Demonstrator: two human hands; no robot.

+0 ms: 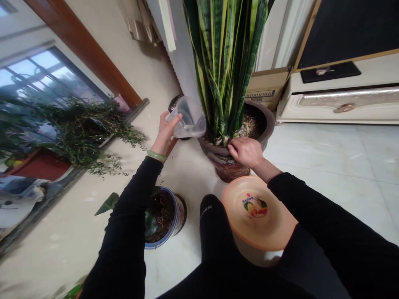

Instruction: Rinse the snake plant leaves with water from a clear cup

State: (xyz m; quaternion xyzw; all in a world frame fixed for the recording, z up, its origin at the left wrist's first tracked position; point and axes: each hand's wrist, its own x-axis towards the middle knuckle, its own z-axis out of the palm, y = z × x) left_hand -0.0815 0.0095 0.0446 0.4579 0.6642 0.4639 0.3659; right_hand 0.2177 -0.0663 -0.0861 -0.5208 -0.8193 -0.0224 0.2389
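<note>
My left hand (166, 133) holds a clear plastic jug (188, 120), tipped toward the rim of a big brown ceramic pot (227, 165). A tall snake plant (229, 62) with yellow-edged leaves grows in that pot. My right hand (245, 150) rests closed on the pot's near rim, at the base of the leaves. An orange plastic basin (257, 214) sits on the floor right in front of the pot, under my right forearm.
A small blue-rimmed pot (165, 218) with soil stands on the tiled floor beneath my left arm. A trailing leafy plant in a red planter (40, 164) is at the left by the window. A cardboard box (268, 89) and a cream cabinet (339, 101) stand behind the big pot.
</note>
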